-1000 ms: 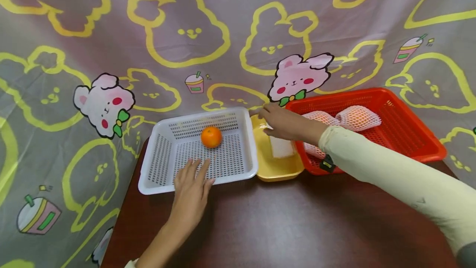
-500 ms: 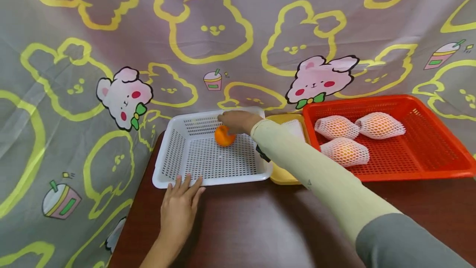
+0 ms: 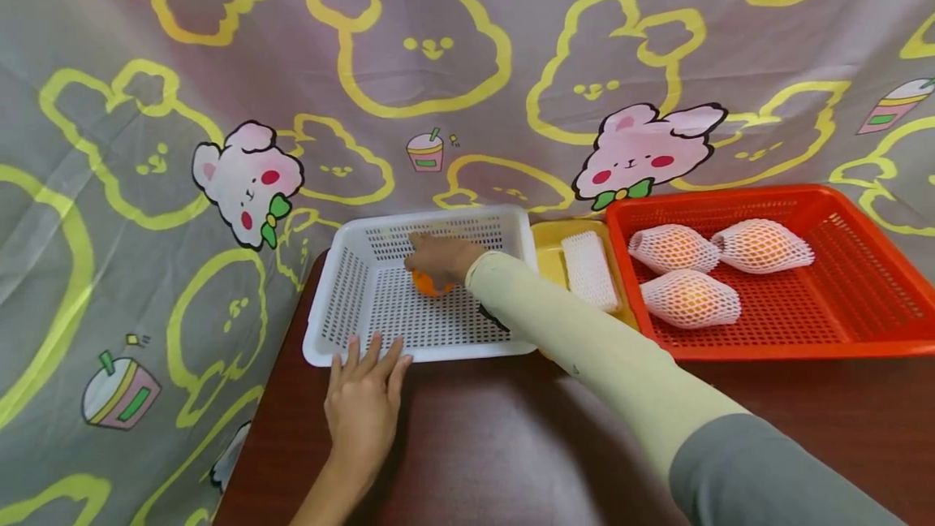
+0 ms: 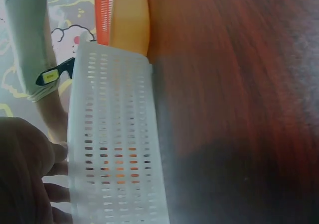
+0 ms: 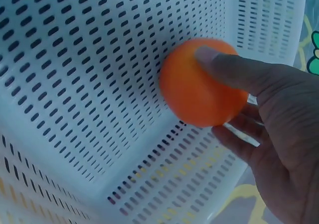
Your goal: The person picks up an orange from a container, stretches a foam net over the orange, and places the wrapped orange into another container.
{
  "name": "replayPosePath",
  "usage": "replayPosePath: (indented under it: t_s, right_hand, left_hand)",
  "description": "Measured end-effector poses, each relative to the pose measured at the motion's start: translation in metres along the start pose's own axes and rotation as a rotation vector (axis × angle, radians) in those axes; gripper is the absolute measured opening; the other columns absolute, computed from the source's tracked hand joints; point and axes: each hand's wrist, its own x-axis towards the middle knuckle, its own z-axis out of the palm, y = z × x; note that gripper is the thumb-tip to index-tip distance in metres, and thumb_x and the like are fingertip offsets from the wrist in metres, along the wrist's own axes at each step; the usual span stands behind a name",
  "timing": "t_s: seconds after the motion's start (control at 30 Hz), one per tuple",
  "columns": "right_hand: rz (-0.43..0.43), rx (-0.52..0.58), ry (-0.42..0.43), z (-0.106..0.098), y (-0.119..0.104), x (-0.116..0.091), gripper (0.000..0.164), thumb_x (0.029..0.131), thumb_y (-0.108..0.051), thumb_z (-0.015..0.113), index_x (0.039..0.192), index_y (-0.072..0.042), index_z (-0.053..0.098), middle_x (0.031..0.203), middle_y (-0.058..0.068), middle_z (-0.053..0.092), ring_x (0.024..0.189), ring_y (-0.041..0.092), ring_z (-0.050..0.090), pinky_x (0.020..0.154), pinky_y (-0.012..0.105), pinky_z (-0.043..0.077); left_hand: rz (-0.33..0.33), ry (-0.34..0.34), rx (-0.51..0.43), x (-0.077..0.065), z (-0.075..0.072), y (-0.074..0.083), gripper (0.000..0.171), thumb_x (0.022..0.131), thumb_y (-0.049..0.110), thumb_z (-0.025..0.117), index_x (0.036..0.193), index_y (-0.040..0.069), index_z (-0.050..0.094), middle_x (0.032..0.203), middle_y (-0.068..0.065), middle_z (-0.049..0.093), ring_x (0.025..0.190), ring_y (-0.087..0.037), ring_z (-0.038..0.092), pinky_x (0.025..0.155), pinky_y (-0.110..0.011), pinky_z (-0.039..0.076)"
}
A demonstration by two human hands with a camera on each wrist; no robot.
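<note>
An orange (image 3: 429, 284) lies in the white perforated basket (image 3: 316, 347), toward its back. My right hand (image 3: 443, 256) reaches in from the right and grips the fruit. In the right wrist view the thumb presses on one side of the orange (image 5: 192, 97), while the other fingers curl round the far side, partly hidden. My left hand (image 3: 365, 400) rests its fairly straight fingers on the basket's front rim. The left wrist view has those fingers (image 4: 57, 191) reaching over the rim, beside the basket's slotted wall (image 4: 117, 134).
Right of the white basket stands a yellow tray (image 3: 549, 254) with white foam nets (image 3: 590, 270) in it. Beyond it, a red basket (image 3: 796, 339) holds three net-wrapped oranges (image 3: 690, 299). All stand on a dark wooden table (image 3: 467, 437) against a patterned cloth (image 3: 467, 136).
My right hand has moved left from over the yellow tray into the white basket and taken hold of the orange. The left hand stays at the front rim. The head view has shifted slightly.
</note>
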Motion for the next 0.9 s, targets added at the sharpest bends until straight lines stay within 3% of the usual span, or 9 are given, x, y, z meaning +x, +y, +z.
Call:
replayPosePath:
  t_s: [0.17, 0.4, 0.63, 0.77, 0.9]
  right_hand:
    - [-0.048, -0.077, 0.02, -0.001, -0.006, 0.001, 0.075, 0.082, -0.024, 0.087, 0.149, -0.023, 0.053, 0.155, 0.005, 0.048, 0.145, 0.026, 0.043, 0.121, 0.04, 0.038]
    - [-0.005, 0.01, -0.028, 0.003, -0.012, -0.001, 0.087, 0.086, -0.022, 0.084, 0.158, -0.014, 0.038, 0.169, 0.013, 0.026, 0.151, 0.028, 0.038, 0.122, 0.039, 0.038]
    - [-0.055, -0.019, 0.021, 0.003, -0.013, -0.005, 0.076, 0.086, -0.027, 0.085, 0.15, -0.014, 0.048, 0.146, 0.007, 0.055, 0.13, 0.021, 0.056, 0.11, 0.034, 0.049]
    - [-0.087, 0.128, 0.096, -0.001, -0.006, -0.014, 0.078, 0.082, -0.026, 0.088, 0.149, -0.012, 0.049, 0.146, 0.007, 0.055, 0.129, 0.021, 0.056, 0.111, 0.036, 0.047]
    - [-0.111, 0.352, 0.225, -0.004, -0.001, -0.038, 0.083, 0.079, -0.027, 0.09, 0.148, -0.007, 0.049, 0.145, 0.008, 0.058, 0.127, 0.022, 0.057, 0.113, 0.036, 0.046]
  left_hand:
    - [-0.001, 0.003, -0.017, 0.001, 0.002, 0.001, 0.034, 0.091, 0.028, 0.077, 0.118, 0.008, 0.078, 0.126, -0.027, 0.068, 0.126, -0.056, 0.056, 0.104, -0.075, 0.04]
    - [0.016, 0.021, 0.01, 0.0, 0.003, 0.002, 0.034, 0.091, 0.028, 0.076, 0.117, 0.007, 0.078, 0.125, -0.027, 0.068, 0.124, -0.056, 0.057, 0.104, -0.074, 0.042]
    - [0.006, 0.008, 0.016, 0.0, 0.002, 0.004, 0.034, 0.092, 0.029, 0.075, 0.118, 0.008, 0.077, 0.126, -0.026, 0.069, 0.125, -0.054, 0.058, 0.105, -0.072, 0.042]
    - [0.014, -0.029, 0.031, 0.004, -0.002, 0.004, 0.043, 0.094, 0.031, 0.073, 0.128, 0.005, 0.072, 0.133, -0.026, 0.065, 0.128, -0.051, 0.058, 0.108, -0.071, 0.041]
    - [0.009, -0.081, -0.066, 0.011, -0.005, 0.007, 0.06, 0.095, 0.03, 0.073, 0.142, -0.003, 0.057, 0.144, -0.026, 0.057, 0.137, -0.046, 0.052, 0.114, -0.067, 0.036]
